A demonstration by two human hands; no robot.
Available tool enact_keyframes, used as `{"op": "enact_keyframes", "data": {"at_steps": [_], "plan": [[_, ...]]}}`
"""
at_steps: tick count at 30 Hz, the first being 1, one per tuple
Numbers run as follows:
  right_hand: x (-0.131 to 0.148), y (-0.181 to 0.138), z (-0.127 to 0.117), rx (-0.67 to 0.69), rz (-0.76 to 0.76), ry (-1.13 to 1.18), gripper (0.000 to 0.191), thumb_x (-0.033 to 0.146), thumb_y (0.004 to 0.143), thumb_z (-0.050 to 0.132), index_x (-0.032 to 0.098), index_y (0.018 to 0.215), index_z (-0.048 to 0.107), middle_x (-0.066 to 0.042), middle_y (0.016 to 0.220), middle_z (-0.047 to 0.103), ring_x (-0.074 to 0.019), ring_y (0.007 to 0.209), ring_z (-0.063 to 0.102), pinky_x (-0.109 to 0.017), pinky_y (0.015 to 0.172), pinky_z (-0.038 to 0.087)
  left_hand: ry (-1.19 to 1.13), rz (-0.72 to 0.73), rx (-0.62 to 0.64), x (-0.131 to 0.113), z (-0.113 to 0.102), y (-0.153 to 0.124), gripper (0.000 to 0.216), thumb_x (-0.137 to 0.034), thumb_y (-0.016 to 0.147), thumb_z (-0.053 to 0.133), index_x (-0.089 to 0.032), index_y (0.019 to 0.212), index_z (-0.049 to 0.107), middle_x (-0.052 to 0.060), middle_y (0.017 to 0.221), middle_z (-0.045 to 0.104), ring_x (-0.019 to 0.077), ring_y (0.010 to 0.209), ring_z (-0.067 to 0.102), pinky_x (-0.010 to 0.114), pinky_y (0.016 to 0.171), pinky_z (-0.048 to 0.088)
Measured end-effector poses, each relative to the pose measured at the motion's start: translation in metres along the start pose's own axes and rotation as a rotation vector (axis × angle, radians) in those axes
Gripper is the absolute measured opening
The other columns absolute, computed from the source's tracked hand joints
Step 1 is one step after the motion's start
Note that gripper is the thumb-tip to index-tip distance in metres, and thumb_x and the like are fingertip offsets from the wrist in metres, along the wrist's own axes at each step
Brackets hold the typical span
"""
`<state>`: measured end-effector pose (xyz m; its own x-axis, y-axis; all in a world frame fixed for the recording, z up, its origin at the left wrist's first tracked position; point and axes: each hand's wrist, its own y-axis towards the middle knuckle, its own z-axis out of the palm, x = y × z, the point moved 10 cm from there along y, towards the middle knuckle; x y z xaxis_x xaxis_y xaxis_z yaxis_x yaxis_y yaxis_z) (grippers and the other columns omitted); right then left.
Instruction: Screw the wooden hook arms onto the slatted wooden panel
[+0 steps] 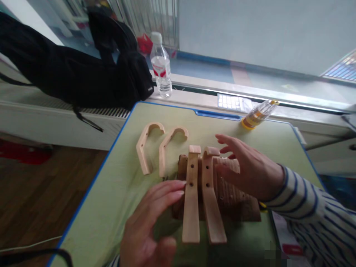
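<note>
Two pale wooden hooks lie side by side across a brown block (pixel 233 189), their curled ends pointing away from me. My left hand (pixel 151 218) is beside the left wooden hook (pixel 191 204), fingertips at its edge near the lower screw hole. To the right of the other wooden hook (pixel 213 207), my right hand (pixel 246 167) hovers over the block with fingers apart. Neither hand grips anything. Two more hooks, a left one (pixel 141 148) and a right one (pixel 162 155), rest on their sides on the table to the left.
The pale green table (pixel 111 196) has a blue edge. A clear container with a yellow lid (pixel 257 115) leans near its back right. Behind it on the sill stand a water bottle (pixel 161 70) and a black bag (pixel 97 74). A dark flat item (pixel 286 233) lies at the right.
</note>
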<state>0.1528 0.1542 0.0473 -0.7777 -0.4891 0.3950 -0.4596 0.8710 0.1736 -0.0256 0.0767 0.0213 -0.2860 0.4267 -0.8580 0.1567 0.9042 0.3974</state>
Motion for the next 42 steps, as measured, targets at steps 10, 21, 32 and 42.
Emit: {"op": "enact_keyframes", "data": {"at_steps": [10,21,32,42], "plan": [[0.042,-0.047,-0.051,-0.172,0.005,-0.216,0.027,0.029,0.084,0.053,0.019,0.109,0.054,-0.006,0.098,0.063,-0.0172,0.082,0.062,-0.032,0.073,0.052,0.34,-0.42,-0.374,0.031,-0.083,-0.046,0.026,-0.037,0.085,0.055,-0.021,0.103,0.062,0.003,0.1,0.066,0.0181,0.088,0.062,0.029,0.081,0.05],[0.109,-0.09,-0.052,-0.201,-0.115,-0.182,0.014,0.026,0.087,0.049,0.023,0.1,0.055,-0.004,0.094,0.064,-0.0146,0.077,0.062,-0.027,0.065,0.049,0.741,-0.194,-0.048,0.021,-0.081,-0.082,0.027,-0.039,0.086,0.053,-0.018,0.101,0.06,0.009,0.1,0.063,0.0237,0.096,0.058,0.039,0.089,0.045],[0.182,-0.116,-0.009,-0.177,-0.274,-0.038,0.015,0.019,0.084,0.051,0.019,0.097,0.056,-0.002,0.08,0.066,-0.0135,0.066,0.061,-0.026,0.058,0.048,0.838,-0.229,0.091,0.026,-0.066,-0.079,0.024,-0.036,0.086,0.052,-0.016,0.097,0.061,0.007,0.092,0.063,0.0243,0.09,0.057,0.039,0.082,0.046],[0.164,-0.103,0.066,-0.051,-0.109,-0.012,0.02,0.016,0.084,0.044,0.016,0.098,0.059,-0.005,0.08,0.065,-0.0175,0.073,0.063,-0.03,0.066,0.051,0.821,-0.202,0.214,0.029,-0.057,-0.068,0.016,-0.023,0.087,0.049,-0.018,0.089,0.063,0.006,0.086,0.062,0.0217,0.084,0.057,0.036,0.078,0.046]]}}
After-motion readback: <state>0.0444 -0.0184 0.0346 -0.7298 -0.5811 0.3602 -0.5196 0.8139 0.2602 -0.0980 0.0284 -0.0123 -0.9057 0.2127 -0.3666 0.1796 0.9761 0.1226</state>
